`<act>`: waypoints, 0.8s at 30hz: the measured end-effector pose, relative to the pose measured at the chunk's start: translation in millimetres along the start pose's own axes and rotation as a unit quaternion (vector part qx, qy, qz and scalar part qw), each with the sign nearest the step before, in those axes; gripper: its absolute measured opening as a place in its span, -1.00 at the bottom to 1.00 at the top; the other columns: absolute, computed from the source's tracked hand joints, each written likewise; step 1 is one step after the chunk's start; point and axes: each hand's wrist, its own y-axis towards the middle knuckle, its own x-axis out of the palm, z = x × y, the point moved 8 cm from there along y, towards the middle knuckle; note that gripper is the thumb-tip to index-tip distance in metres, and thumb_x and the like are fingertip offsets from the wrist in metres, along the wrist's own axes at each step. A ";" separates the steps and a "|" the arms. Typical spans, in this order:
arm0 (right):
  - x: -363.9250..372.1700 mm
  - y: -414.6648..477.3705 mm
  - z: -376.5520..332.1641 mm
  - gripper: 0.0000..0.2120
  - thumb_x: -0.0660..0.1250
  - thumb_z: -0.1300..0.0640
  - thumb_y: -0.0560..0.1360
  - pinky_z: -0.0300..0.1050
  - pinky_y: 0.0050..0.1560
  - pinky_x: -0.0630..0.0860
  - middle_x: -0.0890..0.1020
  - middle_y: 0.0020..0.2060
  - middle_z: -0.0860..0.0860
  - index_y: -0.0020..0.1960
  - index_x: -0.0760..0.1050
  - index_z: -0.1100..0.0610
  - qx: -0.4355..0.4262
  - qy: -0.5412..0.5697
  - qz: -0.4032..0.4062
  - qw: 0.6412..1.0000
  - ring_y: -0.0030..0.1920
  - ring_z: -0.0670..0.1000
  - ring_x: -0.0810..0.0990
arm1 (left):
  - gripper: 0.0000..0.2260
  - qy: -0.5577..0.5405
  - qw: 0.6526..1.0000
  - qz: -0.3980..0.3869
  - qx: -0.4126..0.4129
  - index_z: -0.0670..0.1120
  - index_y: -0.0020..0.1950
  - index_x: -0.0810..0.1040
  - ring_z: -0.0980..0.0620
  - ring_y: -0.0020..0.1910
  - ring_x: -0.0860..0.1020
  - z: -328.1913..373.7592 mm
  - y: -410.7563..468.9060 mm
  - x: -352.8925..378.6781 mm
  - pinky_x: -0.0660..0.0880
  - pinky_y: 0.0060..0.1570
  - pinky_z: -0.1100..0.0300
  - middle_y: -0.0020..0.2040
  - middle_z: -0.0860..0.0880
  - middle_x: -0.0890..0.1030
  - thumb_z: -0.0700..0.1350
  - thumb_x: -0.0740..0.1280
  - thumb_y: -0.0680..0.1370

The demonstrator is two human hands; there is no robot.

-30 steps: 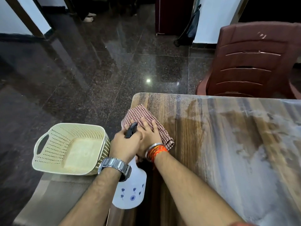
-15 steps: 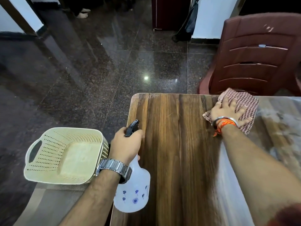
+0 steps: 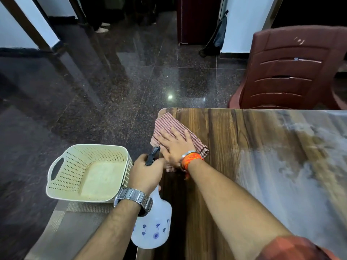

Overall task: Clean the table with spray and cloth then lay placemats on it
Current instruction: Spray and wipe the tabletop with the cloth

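Two hands work at your table's left end. Far left, off the table, a cream basket (image 3: 88, 173) sits on a grey woven mat (image 3: 75, 222), likely a placemat. Next, your left hand (image 3: 146, 173) is wrapped round the neck of the spray bottle (image 3: 152, 228), which hangs just beside the table's left edge. Your right hand (image 3: 174, 145) lies flat, fingers spread, pressing the cloth (image 3: 169, 124) onto the table (image 3: 216, 139) near its far left corner. The cloth seems to overhang the edge slightly. Right of it the wood looks dark and wiped, then a pale hazy film (image 3: 281, 175) covers the rest. A brown chair (image 3: 293, 72) stands beyond. Risks, as I judge them: pushing further left could drag the cloth off the corner, and your right hand, close to the nozzle, could knock the bottle.
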 end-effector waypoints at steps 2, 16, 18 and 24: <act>-1.0 -26.5 38.6 -0.52 -0.09 -0.18 0.60 0.33 0.43 -0.25 0.03 0.53 -0.21 0.51 -0.03 -0.28 0.081 0.020 0.007 0.997 0.54 0.04 -0.08 | -0.90 -0.002 1.000 -0.006 -0.005 -0.13 -0.18 0.53 -0.05 -0.47 0.52 -4.0 -14.9 -3.7 0.37 -0.39 0.20 -0.31 -0.09 0.59 -0.11 0.34 0.38; 7.3 -190.4 93.7 -0.49 -0.06 -0.20 0.58 0.33 0.44 -0.21 0.06 0.54 -0.18 0.52 -0.03 -0.24 0.340 0.046 0.059 0.938 0.54 0.12 -0.07 | -0.86 -0.032 0.999 -0.022 -0.017 -0.14 -0.27 0.52 -0.10 -0.48 0.51 -40.2 -108.8 -10.9 0.32 -0.64 0.33 -0.41 -0.09 0.52 -0.09 0.33 0.42; 23.3 -193.8 26.3 -0.48 -0.07 -0.20 0.58 0.32 0.44 -0.24 0.00 0.54 -0.18 0.52 -0.06 -0.24 0.200 0.012 0.031 0.979 0.54 0.12 -0.09 | -0.84 -0.031 0.999 -0.023 -0.019 -0.16 -0.22 0.56 -0.14 -0.42 0.57 -46.5 -120.4 -8.7 0.42 -0.49 0.24 -0.36 -0.13 0.59 -0.06 0.33 0.39; 46.6 -273.7 -33.7 -0.51 -0.12 -0.22 0.57 0.29 0.42 -0.26 0.04 0.53 -0.21 0.50 0.00 -0.26 0.090 0.011 0.014 0.996 0.55 0.07 -0.08 | -0.85 -0.018 0.999 -0.043 0.013 -0.15 -0.28 0.55 -0.09 -0.34 0.50 -57.6 -164.9 -6.8 0.36 -0.45 0.21 -0.34 -0.08 0.57 -0.11 0.32 0.45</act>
